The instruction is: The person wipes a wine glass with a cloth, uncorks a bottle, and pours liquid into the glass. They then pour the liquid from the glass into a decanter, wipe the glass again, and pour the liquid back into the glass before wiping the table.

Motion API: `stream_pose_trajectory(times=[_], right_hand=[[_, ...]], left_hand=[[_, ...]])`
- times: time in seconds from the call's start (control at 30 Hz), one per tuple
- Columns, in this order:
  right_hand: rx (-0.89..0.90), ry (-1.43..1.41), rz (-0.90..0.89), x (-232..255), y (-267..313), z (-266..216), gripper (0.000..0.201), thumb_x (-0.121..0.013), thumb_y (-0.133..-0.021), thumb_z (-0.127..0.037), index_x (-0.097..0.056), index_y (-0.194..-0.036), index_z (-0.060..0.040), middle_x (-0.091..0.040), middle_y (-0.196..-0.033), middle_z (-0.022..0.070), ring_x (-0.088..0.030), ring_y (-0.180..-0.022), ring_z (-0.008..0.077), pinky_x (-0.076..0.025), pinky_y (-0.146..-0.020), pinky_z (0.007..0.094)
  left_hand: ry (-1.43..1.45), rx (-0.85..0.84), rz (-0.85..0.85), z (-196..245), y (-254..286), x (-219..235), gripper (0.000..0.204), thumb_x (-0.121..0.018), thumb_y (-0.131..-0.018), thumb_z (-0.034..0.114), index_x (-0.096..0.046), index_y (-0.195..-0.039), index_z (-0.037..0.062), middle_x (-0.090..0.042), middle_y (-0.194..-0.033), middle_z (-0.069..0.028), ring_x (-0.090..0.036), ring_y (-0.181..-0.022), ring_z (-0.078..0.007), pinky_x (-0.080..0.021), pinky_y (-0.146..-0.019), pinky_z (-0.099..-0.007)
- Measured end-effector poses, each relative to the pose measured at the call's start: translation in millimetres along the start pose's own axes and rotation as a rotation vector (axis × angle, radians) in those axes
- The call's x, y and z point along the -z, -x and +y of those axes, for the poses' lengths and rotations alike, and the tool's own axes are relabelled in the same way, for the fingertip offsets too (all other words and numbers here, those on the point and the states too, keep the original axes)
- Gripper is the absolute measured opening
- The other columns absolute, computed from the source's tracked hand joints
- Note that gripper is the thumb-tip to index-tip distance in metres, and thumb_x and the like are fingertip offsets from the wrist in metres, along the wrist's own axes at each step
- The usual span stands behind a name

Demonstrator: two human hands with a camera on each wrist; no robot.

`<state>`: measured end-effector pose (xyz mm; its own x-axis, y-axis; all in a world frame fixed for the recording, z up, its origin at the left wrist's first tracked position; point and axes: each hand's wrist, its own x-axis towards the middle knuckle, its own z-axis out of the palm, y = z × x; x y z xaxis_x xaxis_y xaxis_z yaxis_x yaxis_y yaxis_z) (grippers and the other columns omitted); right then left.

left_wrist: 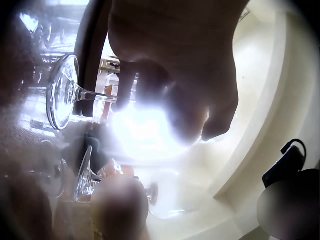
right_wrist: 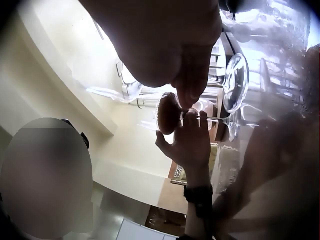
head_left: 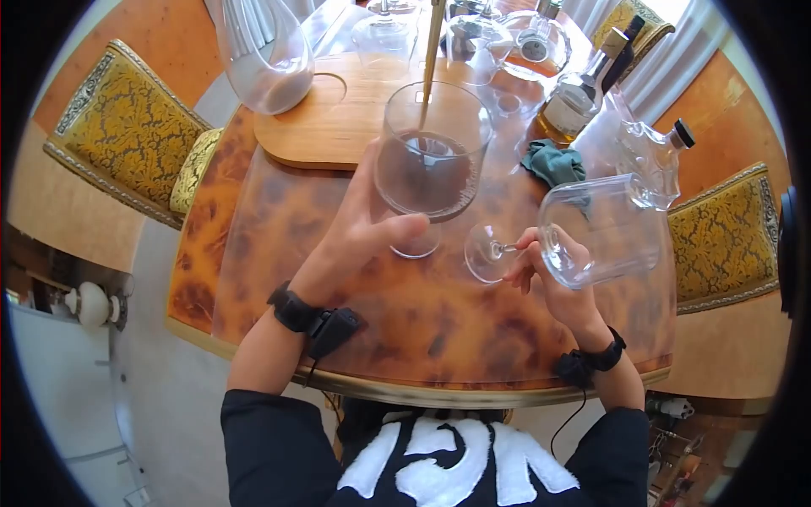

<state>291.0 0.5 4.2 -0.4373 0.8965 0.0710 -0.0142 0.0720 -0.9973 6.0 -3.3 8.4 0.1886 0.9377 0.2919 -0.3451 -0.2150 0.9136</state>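
In the head view my left hand [head_left: 359,215] holds a large stemmed wine glass [head_left: 427,182] upright, with dark red liquid in its bowl. The thumb lies across the lower bowl. My right hand [head_left: 568,297] grips the stem of a second, clear stemmed glass [head_left: 604,241], tipped on its side with its bowl to the right and its foot toward the first glass. From the right wrist, the dark-filled bowl [right_wrist: 169,114] shows above my left hand [right_wrist: 189,142]. Strong glare hides much of the left wrist view, where a glass foot [left_wrist: 62,92] sticks out beside my left hand [left_wrist: 170,65].
A decanter [head_left: 283,91] with a little dark liquid stands by the wooden board [head_left: 304,139]. Toward the right are a green cloth [head_left: 553,162], an amber liquor bottle [head_left: 574,106] and a black-capped glass bottle [head_left: 646,156]. A brass-coloured rod [head_left: 433,51] overlaps the wine glass. Several glass vessels stand behind.
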Motion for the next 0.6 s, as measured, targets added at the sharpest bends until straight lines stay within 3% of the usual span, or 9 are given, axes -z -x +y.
stream_pose_trajectory(times=[0.07, 0.2, 0.27, 0.4, 0.43, 0.53, 0.6], right_hand=[[0.071, 0.153, -0.055, -2.3, -0.8, 2.8, 0.020, -0.054, -0.106, -0.016, -0.059, -0.107, 0.0026, -0.071, -0.077, 0.0129, -0.065, -0.063, 0.0131, -0.049, -0.055, 0.0248], [0.056, 0.308, -0.094, -3.3, -3.7, 3.8, 0.016, -0.055, -0.105, -0.012, -0.061, -0.105, 0.0031, -0.070, -0.074, 0.0090, -0.062, -0.062, 0.0100, -0.048, -0.055, 0.0240], [0.086, 0.319, -0.091, -4.6, -6.1, 7.3, 0.011, -0.062, -0.098, -0.007, -0.066, -0.104, 0.0018, -0.073, -0.084, 0.0063, -0.066, -0.072, 0.0095, -0.053, -0.067, 0.0255], [0.337, 0.469, -0.115, -5.0, -11.6, 15.8, 0.010, -0.067, -0.094, -0.007, -0.067, -0.101, -0.0001, -0.073, -0.086, 0.0099, -0.069, -0.073, 0.0151, -0.054, -0.068, 0.0277], [0.354, 0.457, -0.082, -6.9, -13.3, 20.8, 0.007, -0.068, -0.093, -0.007, -0.068, -0.096, -0.0008, -0.072, -0.085, 0.0107, -0.069, -0.072, 0.0201, -0.053, -0.067, 0.0295], [0.451, 0.477, -0.144, -0.9, -19.2, 36.2, 0.007, -0.071, -0.088, -0.008, -0.069, -0.092, -0.0018, -0.070, -0.081, 0.0105, -0.067, -0.070, 0.0247, -0.052, -0.064, 0.0328], [0.488, 0.502, -0.152, 5.8, -22.9, 45.1, 0.009, -0.070, -0.090, -0.007, -0.065, -0.096, -0.0030, -0.068, -0.080, 0.0090, -0.064, -0.067, 0.0216, -0.051, -0.062, 0.0316]], left_hand=[[-0.023, 0.001, -0.015, -5.3, -0.5, 8.0, 0.092, -0.080, -0.079, 0.025, -0.028, -0.152, 0.0021, -0.046, -0.143, -0.0140, -0.046, -0.134, -0.0229, -0.038, -0.112, -0.0387], [-0.053, -0.056, -0.036, -5.8, -1.8, 8.3, 0.096, -0.082, -0.078, 0.031, -0.028, -0.151, 0.0014, -0.046, -0.142, -0.0152, -0.045, -0.134, -0.0239, -0.039, -0.111, -0.0404], [-0.091, -0.102, -0.008, -13.9, -1.3, 9.6, 0.097, -0.082, -0.077, 0.034, -0.028, -0.150, 0.0009, -0.046, -0.141, -0.0155, -0.045, -0.134, -0.0242, -0.039, -0.111, -0.0404], [-0.168, -0.183, 0.054, -16.0, -3.2, 6.9, 0.101, -0.083, -0.075, 0.042, -0.029, -0.149, 0.0000, -0.046, -0.140, -0.0160, -0.046, -0.132, -0.0249, -0.039, -0.109, -0.0404], [-0.176, -0.192, 0.044, -17.5, -4.6, 9.1, 0.100, -0.082, -0.074, 0.043, -0.030, -0.148, -0.0005, -0.046, -0.140, -0.0162, -0.046, -0.131, -0.0249, -0.039, -0.109, -0.0405], [-0.203, -0.197, 0.076, -21.0, -2.2, 10.3, 0.101, -0.082, -0.074, 0.045, -0.030, -0.147, -0.0011, -0.046, -0.140, -0.0167, -0.047, -0.131, -0.0252, -0.040, -0.108, -0.0407], [-0.212, -0.202, 0.073, -21.7, -1.7, 9.4, 0.101, -0.081, -0.074, 0.045, -0.030, -0.147, -0.0014, -0.046, -0.140, -0.0169, -0.047, -0.130, -0.0253, -0.040, -0.108, -0.0404]])
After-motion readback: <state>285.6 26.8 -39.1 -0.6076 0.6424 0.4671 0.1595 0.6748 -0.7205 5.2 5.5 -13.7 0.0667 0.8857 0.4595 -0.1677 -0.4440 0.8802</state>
